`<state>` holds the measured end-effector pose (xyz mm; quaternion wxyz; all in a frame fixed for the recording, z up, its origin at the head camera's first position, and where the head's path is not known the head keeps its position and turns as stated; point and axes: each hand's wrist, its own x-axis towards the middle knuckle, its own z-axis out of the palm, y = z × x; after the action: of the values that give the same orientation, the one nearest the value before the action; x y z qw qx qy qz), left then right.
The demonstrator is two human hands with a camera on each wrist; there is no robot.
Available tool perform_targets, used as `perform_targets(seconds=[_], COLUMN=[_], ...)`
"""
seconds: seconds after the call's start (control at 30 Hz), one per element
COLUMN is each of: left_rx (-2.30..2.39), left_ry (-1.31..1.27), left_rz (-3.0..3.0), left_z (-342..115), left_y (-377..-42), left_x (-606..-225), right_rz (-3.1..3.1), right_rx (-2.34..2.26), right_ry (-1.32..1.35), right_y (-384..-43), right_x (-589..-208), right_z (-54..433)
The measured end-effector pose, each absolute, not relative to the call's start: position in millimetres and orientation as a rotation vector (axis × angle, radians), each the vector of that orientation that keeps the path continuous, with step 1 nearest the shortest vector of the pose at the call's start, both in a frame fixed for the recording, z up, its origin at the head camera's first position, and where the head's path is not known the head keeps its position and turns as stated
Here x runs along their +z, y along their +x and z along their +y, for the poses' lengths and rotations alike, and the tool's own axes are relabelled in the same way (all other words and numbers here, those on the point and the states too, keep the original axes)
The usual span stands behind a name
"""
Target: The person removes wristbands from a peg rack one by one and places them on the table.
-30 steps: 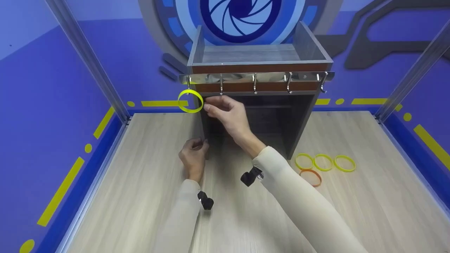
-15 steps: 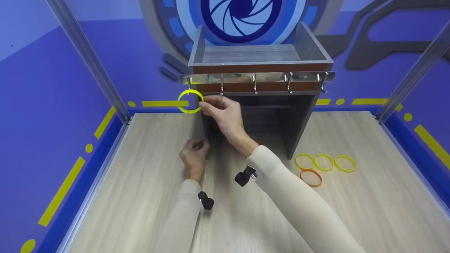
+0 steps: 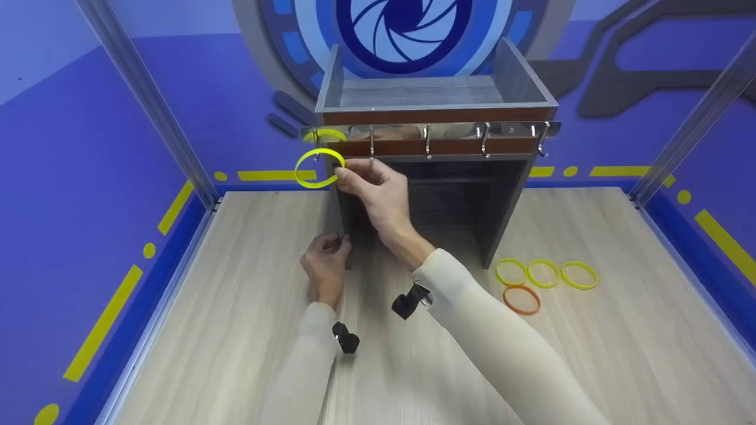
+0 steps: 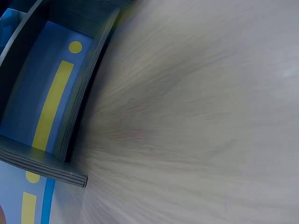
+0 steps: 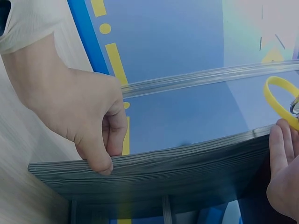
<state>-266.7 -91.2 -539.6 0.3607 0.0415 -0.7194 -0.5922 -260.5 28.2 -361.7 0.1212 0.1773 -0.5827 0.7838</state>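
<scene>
My right hand point(image 3: 381, 192) pinches a yellow wristband point(image 3: 319, 151) by its right side, between thumb and fingers. The band is tilted, and its upper edge overlaps the leftmost hook point(image 3: 316, 141) in the head view. In the right wrist view, the yellow wristband point(image 5: 279, 111) surrounds part of the metal hook point(image 5: 295, 106) at the right edge. Lower down, my left hand point(image 3: 326, 262) grips the front edge of the grey cabinet's left side panel point(image 5: 187, 161), thumb on one face and fingers on the other. The left wrist view shows mostly tabletop and part of the cabinet.
A metal hook rail point(image 3: 455, 130) with several hooks runs across the grey cabinet point(image 3: 511, 200). On the wooden table point(image 3: 638, 342), three yellow wristbands point(image 3: 580, 288) lie in a row at the right, with an orange wristband point(image 3: 522, 313) in front. Metal posts point(image 3: 150, 112) stand at the sides.
My right hand has shifted slightly left, and the wristband has tilted, looking flatter and wider at the leftmost hook. The left hand stays on the panel.
</scene>
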Motion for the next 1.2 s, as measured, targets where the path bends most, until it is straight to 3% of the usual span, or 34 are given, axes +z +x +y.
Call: perform_targets(seconds=[1.2], left_rx=[-1.439], left_ry=[0.110], left_rz=[-1.893], left_z=[-92], left_y=[-270], left_x=[-542], right_rz=[-1.624], right_rx=[2.309], right_ry=[0.545], right_y=[-243], right_x=[-359], right_z=[59])
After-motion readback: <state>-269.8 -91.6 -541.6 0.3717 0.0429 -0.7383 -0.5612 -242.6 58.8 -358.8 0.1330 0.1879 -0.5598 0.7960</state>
